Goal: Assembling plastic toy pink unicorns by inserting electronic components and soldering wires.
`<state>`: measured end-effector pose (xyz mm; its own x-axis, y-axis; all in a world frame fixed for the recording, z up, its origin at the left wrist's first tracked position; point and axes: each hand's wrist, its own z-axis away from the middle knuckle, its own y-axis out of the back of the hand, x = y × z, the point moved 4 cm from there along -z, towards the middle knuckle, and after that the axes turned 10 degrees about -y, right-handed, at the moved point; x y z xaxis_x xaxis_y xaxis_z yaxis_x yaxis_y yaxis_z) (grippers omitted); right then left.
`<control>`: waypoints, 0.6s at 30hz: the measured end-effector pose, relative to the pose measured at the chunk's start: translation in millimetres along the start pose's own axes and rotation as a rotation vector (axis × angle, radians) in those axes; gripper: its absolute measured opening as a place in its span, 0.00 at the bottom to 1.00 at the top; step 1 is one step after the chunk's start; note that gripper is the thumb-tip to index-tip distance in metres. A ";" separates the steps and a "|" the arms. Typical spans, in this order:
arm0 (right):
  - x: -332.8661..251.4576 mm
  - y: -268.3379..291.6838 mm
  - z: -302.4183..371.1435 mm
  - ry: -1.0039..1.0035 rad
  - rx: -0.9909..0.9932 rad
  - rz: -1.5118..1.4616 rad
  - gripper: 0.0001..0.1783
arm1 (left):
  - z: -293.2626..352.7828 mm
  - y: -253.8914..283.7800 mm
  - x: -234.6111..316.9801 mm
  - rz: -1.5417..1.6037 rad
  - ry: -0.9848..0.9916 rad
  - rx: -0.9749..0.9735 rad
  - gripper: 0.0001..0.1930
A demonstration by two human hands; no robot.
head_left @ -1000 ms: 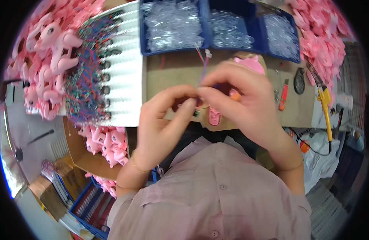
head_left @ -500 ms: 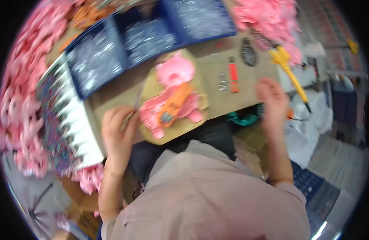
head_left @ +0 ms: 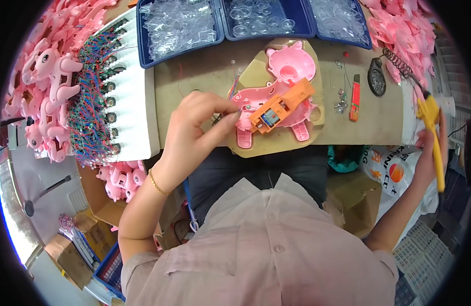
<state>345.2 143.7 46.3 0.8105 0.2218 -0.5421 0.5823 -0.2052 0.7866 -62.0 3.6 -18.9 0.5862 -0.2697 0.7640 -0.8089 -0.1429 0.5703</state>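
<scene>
A pink plastic animal-shaped shell half [head_left: 256,94] lies in a tan board-like fixture [head_left: 317,86] at the table's front. Slanted across it is an orange plastic housing [head_left: 291,102] with a small electronic part showing in its opening. My left hand [head_left: 199,122] is at the shell's left edge, thumb and forefinger pinched together on thin coloured wires [head_left: 232,91] that stick up past the fingers. Far to the right, my right hand [head_left: 425,149] is closed around the yellow handle of a soldering iron [head_left: 433,130], whose upper end points into a coil spring holder [head_left: 397,60].
Blue bins [head_left: 220,20] of clear plastic parts line the back. Bundled coloured wires [head_left: 92,102] lie along a white ridged rack [head_left: 138,97] at left, beside pink toy bodies [head_left: 52,76]. A red utility knife [head_left: 354,97] and black oval dish [head_left: 376,76] lie right of the fixture.
My right hand has moved from the table's right edge to the soldering iron and taken hold of it. The view has shifted left and sharpened; my left hand stays by the shell.
</scene>
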 end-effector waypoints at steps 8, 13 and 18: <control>-98.0 -112.2 64.5 -0.097 -0.147 -0.882 0.16 | 20.8 -14.3 9.4 -0.267 -0.422 -0.004 0.12; -137.3 -161.9 59.6 0.036 -0.293 -0.687 0.25 | 25.6 -31.0 17.3 -0.432 -0.553 0.022 0.11; -137.8 -172.0 48.2 0.199 -0.341 -0.604 0.28 | 23.3 -40.6 23.0 -0.460 -0.543 0.005 0.10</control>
<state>136.3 102.5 -28.6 0.3070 0.3785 -0.8732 0.8468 0.3102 0.4322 -16.7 -18.9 -31.6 0.7643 -0.6172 0.1868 -0.4856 -0.3603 0.7965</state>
